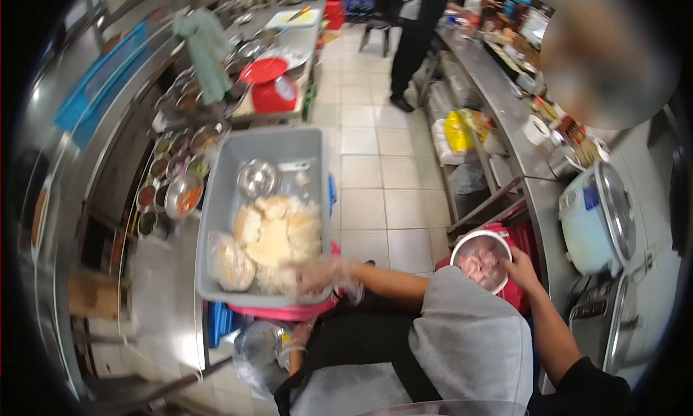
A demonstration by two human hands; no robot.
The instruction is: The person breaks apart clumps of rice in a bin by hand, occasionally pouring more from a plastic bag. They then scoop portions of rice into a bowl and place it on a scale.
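My right hand (317, 274), in a clear glove, reaches over the near edge of a grey tub (211, 221) and is blurred by motion. Under it is loose white food (275, 280) that looks like cooked rice, beside pale yellowish clumps (271, 244). A clear plastic bag of pale food (232, 266) lies in the tub's near left corner, and a metal bowl (258, 179) stands farther back. Below the tub is my left hand (297, 336), next to a clear plastic bag (261, 349); its fingers are mostly hidden.
At right, a co-worker's hand (521, 269) holds a white bowl of pinkish raw meat (482, 261). A red kitchen scale (274, 94) stands beyond the tub. Containers of cut ingredients (183, 195) line the left. Another person (414, 48) stands in the aisle near the right counter (498, 113).
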